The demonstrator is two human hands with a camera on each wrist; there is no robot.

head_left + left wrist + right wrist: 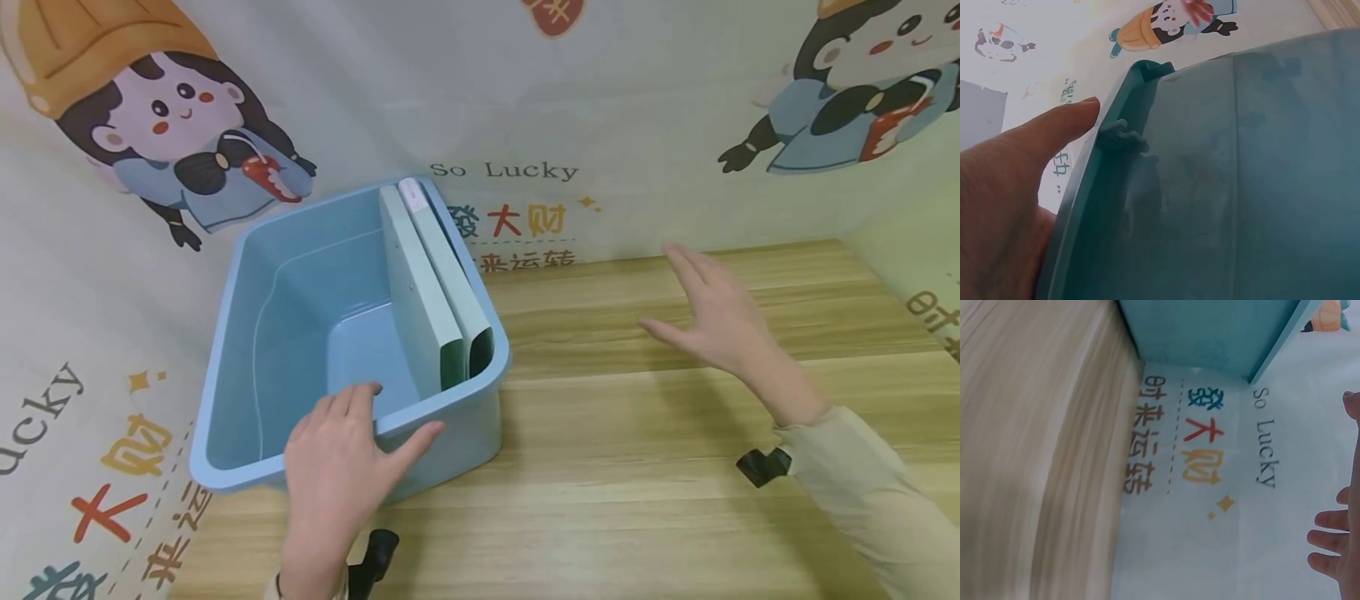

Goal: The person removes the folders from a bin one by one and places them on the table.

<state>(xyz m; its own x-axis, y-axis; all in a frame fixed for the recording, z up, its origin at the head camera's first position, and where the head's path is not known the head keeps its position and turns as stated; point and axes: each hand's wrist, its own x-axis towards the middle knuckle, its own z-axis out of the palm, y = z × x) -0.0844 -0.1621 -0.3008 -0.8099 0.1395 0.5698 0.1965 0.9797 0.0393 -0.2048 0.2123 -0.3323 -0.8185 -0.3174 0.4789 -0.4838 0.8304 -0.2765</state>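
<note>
Spreading over near rim of blue plastic tub (465,433), left hand (333,458) is seen relaxed, nothing clenched; whether rim is pressed cannot be told. Right hand (712,317) is held unclasped and unladen above wooden tabletop (600,475), well apart from tub's right side. Two pale-green binders (422,267) are stood on edge inside tub, along right wall, long axes aligned near rim to far rim. Near ends are neighboured more closely by left hand. Behind tub, cartoon-printed cloth (360,92) is hung.
</note>
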